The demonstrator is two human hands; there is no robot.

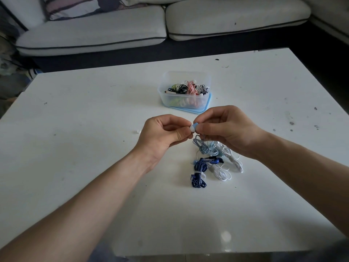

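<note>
a small earbud (pixel 194 126) is held in the air just in front of the clear container (pixel 187 72), on the person's side of it. it has a pale blue body and a rounded white tip. the left hand (pixel 162 135) pinches the white tip with curled fingers, and the right hand (pixel 226 129) pinches the blue body the same way. its thin pale blue cord (pixel 206 148) drops to a loose bundle on the white desk (pixel 94 110), further in front of the container, beside a dark blue coil (pixel 198 173) and white coils (pixel 222 171).
</note>
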